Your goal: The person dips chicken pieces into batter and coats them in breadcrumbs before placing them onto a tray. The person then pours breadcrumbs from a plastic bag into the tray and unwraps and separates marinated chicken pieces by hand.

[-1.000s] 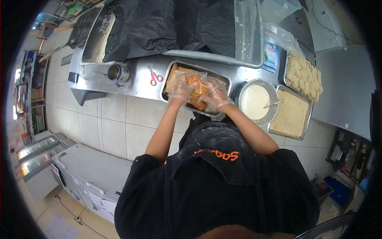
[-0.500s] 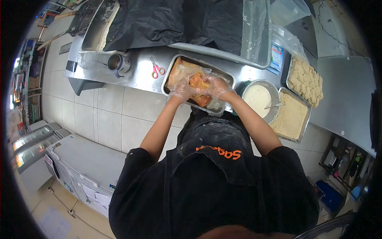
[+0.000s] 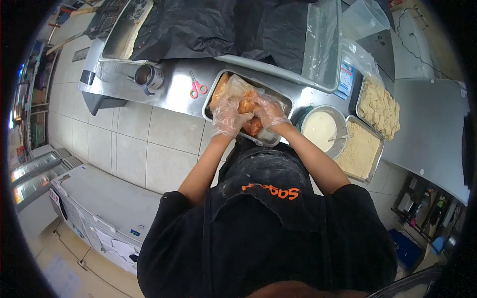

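My left hand (image 3: pixel 228 116) and my right hand (image 3: pixel 271 112), both in clear plastic gloves, are closed around an orange-coated piece of raw meat (image 3: pixel 247 105), which looks like chicken. They hold it between them over a metal tray (image 3: pixel 279 140). Another reddish piece of meat (image 3: pixel 253 127) lies in the tray below my fingers. Clear plastic wrap (image 3: pixel 240 84) and more orange meat (image 3: pixel 218 89) fill the tray's left side. Gloves and wrap hide part of the held piece.
Right of the tray stand a bowl of white batter (image 3: pixel 319 130), a tray of pale crumbs (image 3: pixel 358 151) and a tray of clumpy coated pieces (image 3: pixel 378 107). Scissors (image 3: pixel 198 88) and a mug-like can (image 3: pixel 150 79) lie left. A large tray under black plastic (image 3: pixel 198 32) spans the back.
My left hand has moved slightly right and turned its back upward over the meat. The held piece looks more bunched together, and the plastic wrap behind it has shifted.
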`<state>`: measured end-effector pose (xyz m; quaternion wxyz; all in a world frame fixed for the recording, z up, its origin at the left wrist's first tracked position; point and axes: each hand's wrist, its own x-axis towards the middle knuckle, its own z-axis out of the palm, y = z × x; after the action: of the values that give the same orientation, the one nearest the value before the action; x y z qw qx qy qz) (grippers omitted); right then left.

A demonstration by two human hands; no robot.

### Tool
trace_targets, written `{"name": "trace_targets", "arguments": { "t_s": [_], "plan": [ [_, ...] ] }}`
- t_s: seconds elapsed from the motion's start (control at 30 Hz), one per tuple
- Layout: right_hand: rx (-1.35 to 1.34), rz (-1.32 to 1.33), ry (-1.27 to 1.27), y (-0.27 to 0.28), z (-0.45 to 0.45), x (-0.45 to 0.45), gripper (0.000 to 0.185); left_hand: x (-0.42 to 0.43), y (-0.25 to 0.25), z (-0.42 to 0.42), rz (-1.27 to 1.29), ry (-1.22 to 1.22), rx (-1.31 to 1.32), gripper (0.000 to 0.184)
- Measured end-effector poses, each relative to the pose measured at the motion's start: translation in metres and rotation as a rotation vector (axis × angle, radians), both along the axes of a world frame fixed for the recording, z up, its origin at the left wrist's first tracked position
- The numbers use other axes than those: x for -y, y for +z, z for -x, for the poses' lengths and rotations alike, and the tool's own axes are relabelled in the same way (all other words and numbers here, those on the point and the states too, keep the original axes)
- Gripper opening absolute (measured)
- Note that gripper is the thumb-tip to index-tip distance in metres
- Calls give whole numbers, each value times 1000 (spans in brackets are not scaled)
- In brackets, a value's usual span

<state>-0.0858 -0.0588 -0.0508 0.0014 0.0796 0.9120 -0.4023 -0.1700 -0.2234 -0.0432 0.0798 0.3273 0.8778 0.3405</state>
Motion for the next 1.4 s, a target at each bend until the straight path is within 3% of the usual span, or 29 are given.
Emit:
{"name": "trace_targets", "arguments": {
  "t_s": [0.03, 0.07, 0.13, 0.23, 0.33, 0.4, 0.5, 0.6, 0.67, 0.7, 0.8, 0.87, 1.0, 1.03, 1.13, 1.2, 1.23, 1.27, 1.3, 1.33, 1.4],
  "plan": [
    [9, 4, 2, -5, -2, 1, 35, 2, 5, -2, -29, -56, -164, 56],
    [15, -79, 35, -8, 0, 2, 33, 3, 6, -3, -25, -58, -160, 56],
    [11, -166, 63, -12, 3, 6, 31, -4, 6, 6, 43, -216, 212, 51],
    [-27, -236, 40, -7, 5, 7, 25, -15, -17, 21, 180, -270, 353, 50],
    [-108, -159, 45, 0, 0, -3, 27, -15, -2, 17, 225, -259, 273, 49],
    [-18, -186, 230, -5, -1, -15, 34, -5, 5, 16, 168, -298, 260, 50],
    [132, -200, 299, 10, -12, -20, 41, 12, -13, 16, 78, -337, 240, 51],
    [26, -262, 228, -34, -16, -22, 46, 10, -31, 18, 152, -322, 216, 51],
    [22, -209, 204, -49, -18, -27, 44, 7, -41, 18, 175, -395, -76, 47],
    [27, -153, 174, -54, -18, -28, 43, 7, -38, 16, 174, -391, -78, 47],
    [-19, -164, 134, -70, -14, -23, 35, 4, -10, 8, -48, -302, 58, 45],
    [56, -154, 122, -40, -15, -15, 36, 2, 10, 4, -142, -327, 273, 45],
    [243, -228, 173, -28, -10, -14, 37, 4, 9, 15, -48, -336, 243, 43],
    [242, -229, 174, -26, -11, -17, 37, 3, 5, 18, -8, -314, 337, 43],
    [204, -21, 86, -5, -12, -24, 27, 2, -17, 21, 6, -272, 410, 42],
    [3, 357, 133, -2, -12, -33, 38, 2, -24, 17, -16, -248, 389, 41],
    [1, 357, 135, 1, -16, -37, 38, -1, -28, 13, -51, -207, 217, 40],
    [175, 584, -32, 22, -21, -36, 48, -3, -28, 10, -85, -167, 44, 40],
    [350, 805, -204, 35, -25, -35, 59, -4, -12, 11, -87, -170, 41, 40],
    [346, 802, -207, 35, -29, -35, 59, -5, 4, 12, -128, -147, -22, 41],
    [183, 1233, -205, 34, -36, -36, 69, -7, 25, 7, -174, -129, -85, 44]
  ]
}}
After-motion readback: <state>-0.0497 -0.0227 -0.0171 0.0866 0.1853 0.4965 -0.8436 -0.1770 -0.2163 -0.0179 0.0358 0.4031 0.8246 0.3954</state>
